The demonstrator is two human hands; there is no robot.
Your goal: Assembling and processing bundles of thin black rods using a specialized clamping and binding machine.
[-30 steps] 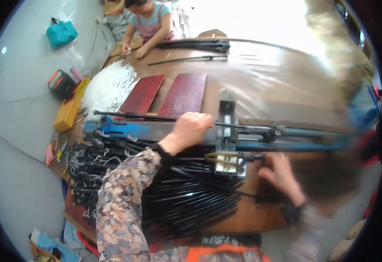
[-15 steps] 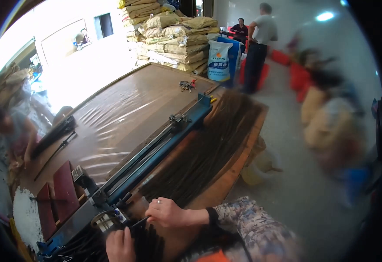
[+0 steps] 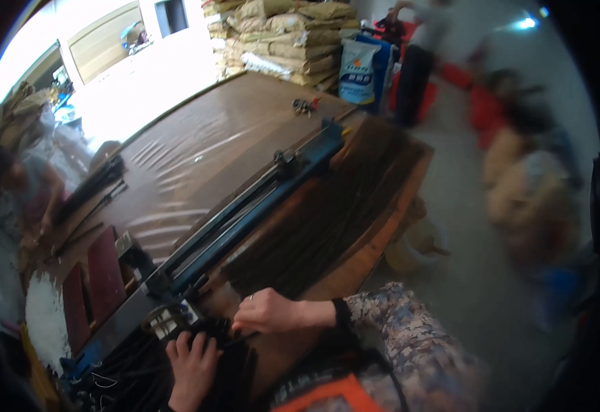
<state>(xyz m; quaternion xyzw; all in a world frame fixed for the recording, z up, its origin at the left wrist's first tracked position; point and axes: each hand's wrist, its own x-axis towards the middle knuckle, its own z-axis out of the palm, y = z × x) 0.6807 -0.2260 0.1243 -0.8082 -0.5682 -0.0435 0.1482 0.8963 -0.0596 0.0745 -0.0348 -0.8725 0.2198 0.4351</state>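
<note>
Table (image 3: 245,110) with a plastic-covered top fills the middle; half a second ago it sat slightly lower in view, and a second ago the head faced further left, with the boards near the centre. Along its near part runs a long blue machine (image 3: 259,213) on a slant, with a mat of dark strands (image 3: 320,213) on its right side. At its lower left, a heap of black rods (image 3: 135,371) lies in shadow. Two dark red boards (image 3: 106,275) lie across the machine, next to a white pile (image 3: 46,316). The left hand (image 3: 193,367), its fingers bunched half a second ago, is now opened out, palm down and fingers spread over the dark rods; whether it presses on any, I cannot tell. The right hand (image 3: 266,311) is closed, as it was then, on a thin black rod (image 3: 244,339), just beside the left fingertips. Near both hands is the machine's pale metal block (image 3: 169,321).
</note>
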